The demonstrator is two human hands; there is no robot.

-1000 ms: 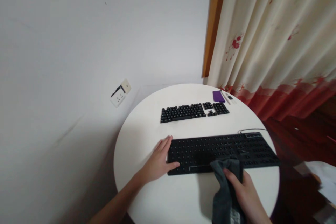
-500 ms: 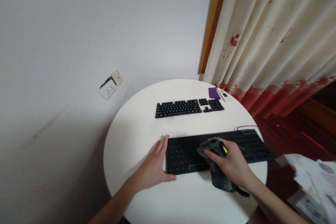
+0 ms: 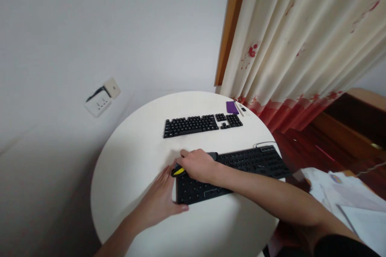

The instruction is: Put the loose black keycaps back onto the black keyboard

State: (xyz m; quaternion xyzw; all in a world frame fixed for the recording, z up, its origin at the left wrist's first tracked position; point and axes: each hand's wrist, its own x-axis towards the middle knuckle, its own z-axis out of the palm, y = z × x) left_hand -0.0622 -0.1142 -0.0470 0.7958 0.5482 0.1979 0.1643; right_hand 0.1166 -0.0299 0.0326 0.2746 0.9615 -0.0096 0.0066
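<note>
A black keyboard (image 3: 241,168) lies near the front edge of a round white table (image 3: 141,156). My left hand (image 3: 159,200) rests flat against the keyboard's left end, fingers stretched out and thumb at its front edge. My right hand (image 3: 197,164) reaches across the keyboard's left part, closed on a dark grey cloth (image 3: 178,170) with a yellow patch, pressed down onto the keys near the left corner. Most of the cloth is hidden under the hand.
A second black keyboard (image 3: 202,124) lies further back on the table, with a purple item (image 3: 232,107) and small white pieces (image 3: 243,109) beside it. A wall socket (image 3: 101,100) is at the left, curtains (image 3: 289,48) at the right, papers (image 3: 346,192) at the lower right.
My right hand has swept the cloth leftward along the near keyboard from its middle to its left corner. My left hand stays at the left end. The view has shifted rightward.
</note>
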